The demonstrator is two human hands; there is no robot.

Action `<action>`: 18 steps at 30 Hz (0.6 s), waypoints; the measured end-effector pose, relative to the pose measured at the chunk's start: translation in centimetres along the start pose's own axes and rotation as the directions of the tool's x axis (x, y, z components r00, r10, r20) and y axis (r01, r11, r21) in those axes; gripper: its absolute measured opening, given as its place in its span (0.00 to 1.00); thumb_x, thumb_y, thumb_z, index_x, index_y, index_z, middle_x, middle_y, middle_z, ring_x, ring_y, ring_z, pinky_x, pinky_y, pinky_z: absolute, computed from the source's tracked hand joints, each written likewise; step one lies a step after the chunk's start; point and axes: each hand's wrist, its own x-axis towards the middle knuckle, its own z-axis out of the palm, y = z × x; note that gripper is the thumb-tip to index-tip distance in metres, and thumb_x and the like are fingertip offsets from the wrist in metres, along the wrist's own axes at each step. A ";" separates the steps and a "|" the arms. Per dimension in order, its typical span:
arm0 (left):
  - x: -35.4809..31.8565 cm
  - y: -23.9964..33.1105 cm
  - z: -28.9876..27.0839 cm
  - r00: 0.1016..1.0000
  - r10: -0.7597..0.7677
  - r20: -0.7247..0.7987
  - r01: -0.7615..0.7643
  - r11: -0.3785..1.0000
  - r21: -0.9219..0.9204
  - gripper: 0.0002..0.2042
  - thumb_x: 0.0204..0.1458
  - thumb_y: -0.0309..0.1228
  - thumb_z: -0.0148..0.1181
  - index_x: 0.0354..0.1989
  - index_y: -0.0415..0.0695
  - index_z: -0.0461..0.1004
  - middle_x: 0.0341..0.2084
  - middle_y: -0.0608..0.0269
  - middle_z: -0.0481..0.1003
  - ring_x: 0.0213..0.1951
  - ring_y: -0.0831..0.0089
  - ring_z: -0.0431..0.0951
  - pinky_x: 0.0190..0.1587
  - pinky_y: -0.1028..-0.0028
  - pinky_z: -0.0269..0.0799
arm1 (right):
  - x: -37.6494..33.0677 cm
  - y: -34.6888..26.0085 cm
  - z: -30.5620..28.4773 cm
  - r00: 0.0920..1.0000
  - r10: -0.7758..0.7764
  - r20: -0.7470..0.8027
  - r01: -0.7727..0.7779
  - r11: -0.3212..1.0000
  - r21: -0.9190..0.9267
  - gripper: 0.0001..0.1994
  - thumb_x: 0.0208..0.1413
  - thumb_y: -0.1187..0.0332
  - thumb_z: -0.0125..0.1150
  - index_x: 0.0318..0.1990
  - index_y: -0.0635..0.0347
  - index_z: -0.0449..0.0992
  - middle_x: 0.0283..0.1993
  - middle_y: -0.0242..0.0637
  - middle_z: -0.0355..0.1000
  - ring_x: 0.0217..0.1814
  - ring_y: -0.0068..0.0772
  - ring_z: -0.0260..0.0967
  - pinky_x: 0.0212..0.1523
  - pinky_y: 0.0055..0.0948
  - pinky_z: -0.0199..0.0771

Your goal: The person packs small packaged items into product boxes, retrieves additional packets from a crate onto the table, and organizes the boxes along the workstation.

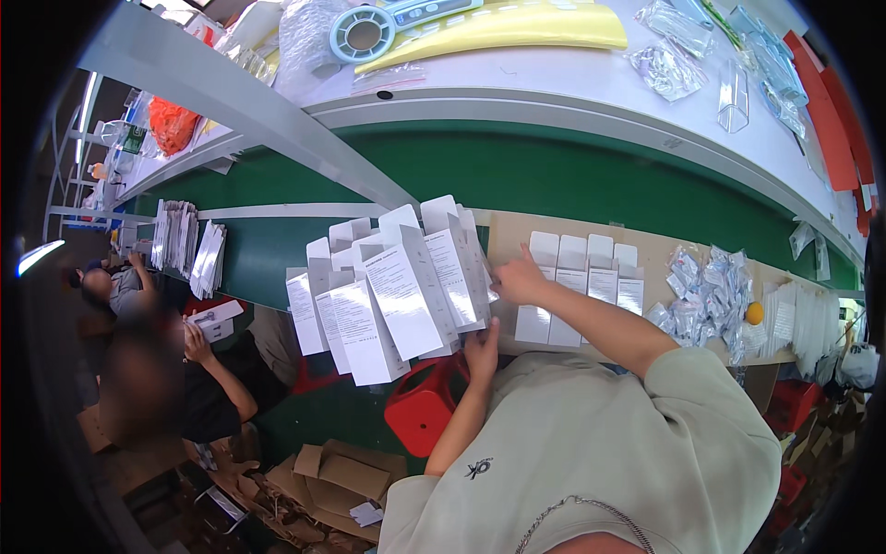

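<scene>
A crowded cluster of upright white cartons with raised end flaps and printed sides stands left of my hands. At its near right corner, my left hand is closed on the edge of a carton, its fingers partly hidden. My right hand reaches in from the right and rests against the cluster's right side. One digit of it points up and the others bend around a carton edge. To the right of that hand, a short row of similar white cartons with raised flaps lies on a beige board.
Farther right are a heap of small clear packets, a yellow-orange round thing and a row of white flat pieces. A shelf runs above the bench. A red stool and open cardboard box stand below. A co-worker sits left.
</scene>
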 end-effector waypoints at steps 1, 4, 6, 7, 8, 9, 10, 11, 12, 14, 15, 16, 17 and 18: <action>0.0 -0.2 -0.1 1.000 0.008 0.011 -0.008 1.000 -0.020 0.27 0.56 0.47 0.65 0.49 0.32 0.74 0.35 0.54 0.80 0.37 0.68 0.76 0.44 0.70 0.71 | -0.1 -0.4 0.3 0.999 -0.051 0.011 0.051 0.998 -0.032 0.13 0.55 0.59 0.59 0.38 0.58 0.80 0.35 0.47 0.78 0.41 0.52 0.77 0.69 0.70 0.39; -0.5 -0.4 -1.4 1.000 0.025 0.007 -0.025 0.998 -0.065 0.26 0.56 0.46 0.64 0.49 0.31 0.74 0.34 0.56 0.80 0.37 0.68 0.76 0.43 0.70 0.71 | -0.1 -1.4 0.2 0.994 -0.096 0.057 0.099 0.994 -0.055 0.13 0.56 0.59 0.58 0.39 0.58 0.80 0.35 0.47 0.78 0.42 0.53 0.76 0.70 0.70 0.36; -1.6 0.3 -3.6 0.966 0.019 0.257 -0.044 0.995 0.092 0.27 0.56 0.45 0.64 0.52 0.31 0.73 0.38 0.55 0.80 0.41 0.67 0.78 0.48 0.71 0.71 | -0.1 -1.7 -0.5 0.992 -0.049 0.116 0.053 0.998 -0.034 0.14 0.57 0.59 0.57 0.40 0.59 0.78 0.37 0.48 0.78 0.46 0.54 0.75 0.71 0.66 0.40; -2.0 1.0 -4.9 0.927 0.001 0.374 -0.068 0.984 0.166 0.28 0.56 0.45 0.64 0.53 0.31 0.72 0.41 0.54 0.80 0.43 0.67 0.79 0.50 0.71 0.71 | 0.2 -1.3 -0.1 0.991 -0.063 0.117 0.067 0.997 -0.039 0.14 0.57 0.59 0.57 0.40 0.59 0.78 0.37 0.48 0.78 0.46 0.54 0.75 0.71 0.66 0.40; -2.7 3.8 -6.8 0.820 -0.030 0.571 -0.095 0.978 0.188 0.27 0.58 0.42 0.62 0.57 0.31 0.70 0.46 0.50 0.79 0.48 0.65 0.78 0.53 0.69 0.71 | 0.6 -0.1 0.7 0.999 -0.037 -0.002 0.037 0.993 0.108 0.15 0.57 0.58 0.58 0.43 0.60 0.77 0.39 0.48 0.78 0.47 0.53 0.75 0.72 0.61 0.43; -4.0 7.6 -9.7 0.672 -0.069 0.737 -0.126 0.971 0.206 0.27 0.60 0.38 0.61 0.61 0.30 0.68 0.51 0.46 0.77 0.52 0.64 0.77 0.57 0.68 0.70 | 0.9 0.8 1.6 0.994 0.005 -0.114 0.025 0.966 0.257 0.17 0.57 0.57 0.59 0.46 0.61 0.76 0.40 0.47 0.78 0.48 0.52 0.75 0.73 0.56 0.45; -5.0 11.1 -13.0 0.556 0.020 0.831 -0.030 1.000 -0.003 0.27 0.60 0.39 0.60 0.61 0.30 0.68 0.52 0.44 0.76 0.53 0.60 0.77 0.58 0.65 0.70 | 1.2 1.1 1.8 0.975 0.059 -0.215 0.033 0.915 0.402 0.19 0.58 0.57 0.60 0.49 0.62 0.75 0.42 0.47 0.78 0.50 0.51 0.75 0.74 0.51 0.47; -5.6 13.1 -17.0 0.445 0.136 0.885 0.099 0.975 -0.199 0.27 0.61 0.39 0.59 0.61 0.29 0.67 0.52 0.42 0.76 0.54 0.56 0.77 0.60 0.63 0.70 | 1.3 0.6 1.9 0.976 0.050 -0.210 0.040 0.915 0.402 0.19 0.58 0.57 0.60 0.49 0.62 0.75 0.42 0.47 0.78 0.50 0.51 0.75 0.74 0.51 0.47; -5.1 13.6 -20.9 0.449 0.353 0.821 0.024 0.914 -0.406 0.29 0.60 0.42 0.57 0.60 0.27 0.67 0.53 0.36 0.74 0.55 0.49 0.77 0.61 0.58 0.69 | 1.4 0.2 1.8 0.970 0.095 -0.224 0.060 0.801 0.596 0.25 0.59 0.53 0.59 0.55 0.62 0.69 0.45 0.47 0.76 0.51 0.48 0.74 0.69 0.46 0.53; -3.8 15.0 -26.7 0.761 0.536 0.365 -0.304 0.792 -0.530 0.18 0.62 0.33 0.49 0.47 0.29 0.76 0.37 0.45 0.81 0.41 0.56 0.82 0.50 0.63 0.77 | 1.3 -1.0 1.1 0.957 0.190 -0.218 0.107 0.468 0.877 0.37 0.61 0.45 0.56 0.67 0.63 0.56 0.50 0.49 0.73 0.54 0.42 0.72 0.61 0.38 0.65; -1.1 14.3 -29.9 0.857 0.505 0.101 -0.370 0.740 -0.561 0.18 0.64 0.35 0.46 0.47 0.33 0.76 0.33 0.53 0.80 0.37 0.62 0.81 0.45 0.66 0.77 | 1.1 -1.8 0.6 0.957 0.189 -0.219 0.107 0.471 0.876 0.37 0.61 0.45 0.56 0.67 0.63 0.56 0.50 0.49 0.73 0.54 0.42 0.72 0.61 0.38 0.65; 1.8 13.0 -33.3 0.898 0.408 -0.163 -0.434 0.765 -0.477 0.20 0.65 0.39 0.47 0.54 0.34 0.73 0.35 0.60 0.78 0.38 0.67 0.80 0.44 0.68 0.75 | 0.8 -3.0 0.1 0.963 0.191 -0.192 0.089 0.448 0.890 0.41 0.60 0.42 0.57 0.69 0.64 0.52 0.52 0.50 0.71 0.56 0.42 0.70 0.60 0.37 0.66; 5.4 11.6 -36.0 0.886 0.322 -0.333 -0.437 0.822 -0.365 0.24 0.65 0.43 0.48 0.61 0.37 0.68 0.45 0.58 0.78 0.48 0.65 0.78 0.49 0.66 0.74 | 0.5 -4.1 -0.4 0.966 0.199 -0.167 0.068 0.425 0.903 0.44 0.59 0.40 0.57 0.70 0.65 0.48 0.55 0.51 0.69 0.58 0.41 0.69 0.59 0.36 0.67; 9.5 10.4 -37.6 0.870 0.210 -0.446 -0.344 0.906 -0.246 0.26 0.66 0.47 0.47 0.62 0.38 0.68 0.48 0.58 0.77 0.49 0.65 0.77 0.52 0.67 0.72 | 0.3 -4.9 -0.3 0.967 0.214 -0.140 0.044 0.401 0.915 0.49 0.59 0.38 0.57 0.72 0.66 0.44 0.57 0.52 0.66 0.60 0.40 0.67 0.58 0.35 0.68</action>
